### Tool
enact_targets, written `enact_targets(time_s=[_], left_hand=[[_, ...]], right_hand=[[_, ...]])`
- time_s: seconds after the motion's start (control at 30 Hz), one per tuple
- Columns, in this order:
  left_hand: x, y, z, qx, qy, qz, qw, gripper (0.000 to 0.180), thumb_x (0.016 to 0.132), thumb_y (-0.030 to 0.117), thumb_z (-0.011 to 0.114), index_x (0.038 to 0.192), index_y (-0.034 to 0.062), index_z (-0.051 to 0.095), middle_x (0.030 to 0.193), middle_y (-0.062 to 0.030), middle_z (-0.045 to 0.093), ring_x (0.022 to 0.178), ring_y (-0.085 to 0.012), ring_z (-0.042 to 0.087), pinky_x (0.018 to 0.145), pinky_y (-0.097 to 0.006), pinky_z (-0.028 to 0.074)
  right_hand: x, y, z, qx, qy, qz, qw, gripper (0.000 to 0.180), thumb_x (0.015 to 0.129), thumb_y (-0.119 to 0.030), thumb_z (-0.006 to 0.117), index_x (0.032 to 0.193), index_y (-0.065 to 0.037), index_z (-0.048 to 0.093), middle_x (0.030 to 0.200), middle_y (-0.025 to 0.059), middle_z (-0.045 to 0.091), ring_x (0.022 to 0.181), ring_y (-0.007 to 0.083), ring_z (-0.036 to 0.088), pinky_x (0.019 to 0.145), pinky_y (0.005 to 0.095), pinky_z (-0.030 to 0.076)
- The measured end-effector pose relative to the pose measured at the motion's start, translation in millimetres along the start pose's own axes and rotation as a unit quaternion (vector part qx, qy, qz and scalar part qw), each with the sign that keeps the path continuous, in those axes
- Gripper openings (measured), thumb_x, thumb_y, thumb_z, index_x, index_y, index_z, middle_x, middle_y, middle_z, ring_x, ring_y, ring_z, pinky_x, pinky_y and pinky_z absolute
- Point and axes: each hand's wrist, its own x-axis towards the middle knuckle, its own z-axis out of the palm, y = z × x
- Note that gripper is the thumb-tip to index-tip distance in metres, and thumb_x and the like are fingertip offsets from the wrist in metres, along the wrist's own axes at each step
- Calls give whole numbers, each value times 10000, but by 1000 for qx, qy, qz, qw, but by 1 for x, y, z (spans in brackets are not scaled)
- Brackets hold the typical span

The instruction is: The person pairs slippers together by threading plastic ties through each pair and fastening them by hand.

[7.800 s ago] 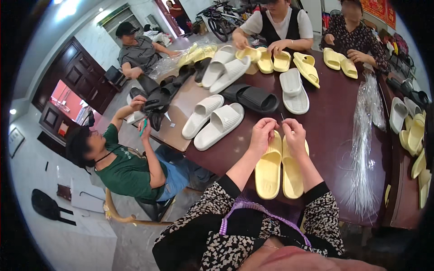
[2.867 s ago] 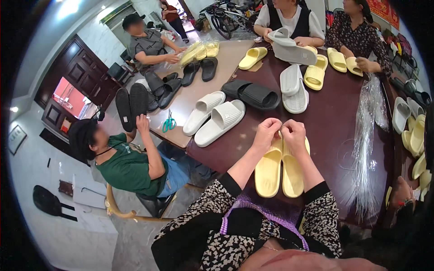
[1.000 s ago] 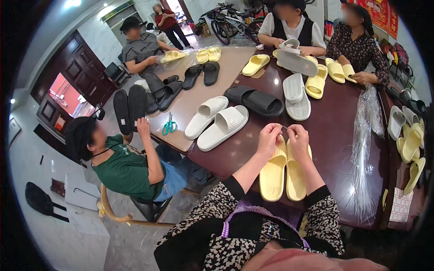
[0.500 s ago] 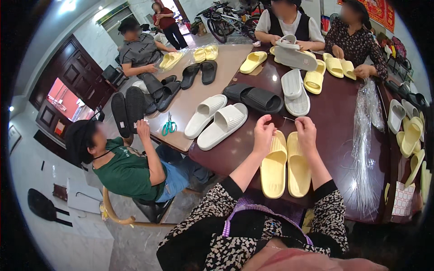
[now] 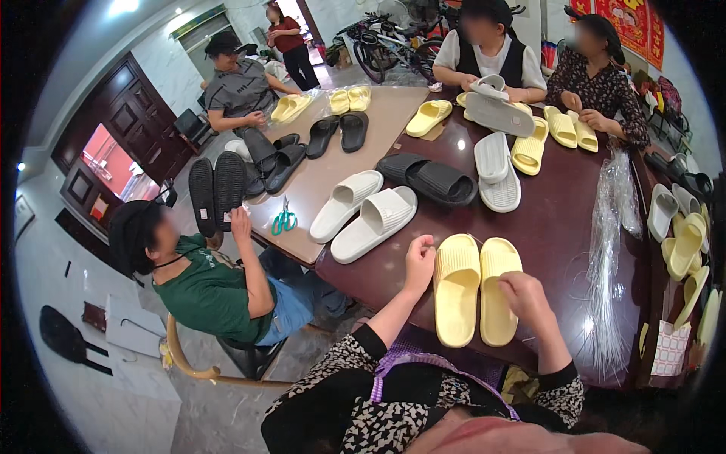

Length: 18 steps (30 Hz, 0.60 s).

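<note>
- On the glossy dark red-brown table point(image 5: 560, 216), near edge: pair of pale yellow slide slippers with ribbed straps point(image 5: 457, 299), side by side, soles down, strap ends away from the person.
- Left hand point(image 5: 420, 265): fingers curled inward, just beside the outer edge of the left slipper; contact unclear, can't tell if it holds anything.
- Right hand point(image 5: 523, 293): fingers bunched, thumb close to fingertips, over the outer side of the right slipper; can't tell if anything is pinched.
- Hands well apart, slippers between.
- Left of the pair: two white slides with ribbed straps point(image 5: 376, 225), set at an angle.
- Farther back: black slides point(image 5: 429, 178), light grey slides point(image 5: 500, 181) just beside them.
- Right side: bundle of clear thin strands point(image 5: 607, 299), near end fanned out.
- Left, tan tabletop point(image 5: 363, 156): teal-handled scissors point(image 5: 284, 220).
- Co-worker in green shirt point(image 5: 219, 284): holding black ridged-sole slides point(image 5: 227, 189), soles showing.
</note>
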Motion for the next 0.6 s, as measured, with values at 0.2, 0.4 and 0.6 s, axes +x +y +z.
enact_targets(time_s=[0.2, 0.4, 0.6], left_hand=[[-2, -2, 2, 17, -7, 13, 1000, 215, 854, -4, 525, 1067, -15, 553, 930, -38, 588, 800, -94, 543, 748, -230, 461], [-2, -2, 6, -18, -13, 2, 1000, 181, 881, 4, 516, 1056, -14, 559, 915, -34, 590, 800, -92, 545, 746, -224, 461], [-3, -1, 2, -9, -22, 7, 1000, 192, 884, 6, 516, 1070, -11, 560, 908, -33, 593, 803, -88, 551, 745, -222, 464]], right_hand=[[6, -11, 7, -95, -79, 17, 992, 143, 794, -125, 591, 865, -2, 577, 814, 181, 609, 780, 377, 584, 708, 431, 478], [12, -10, 28, -96, -66, -17, 993, 224, 780, -142, 612, 923, 15, 542, 916, 188, 593, 883, 372, 563, 767, 432, 462], [12, -7, 44, -63, -35, -13, 997, 275, 768, -164, 639, 944, 27, 549, 926, 193, 596, 882, 364, 569, 766, 424, 463]])
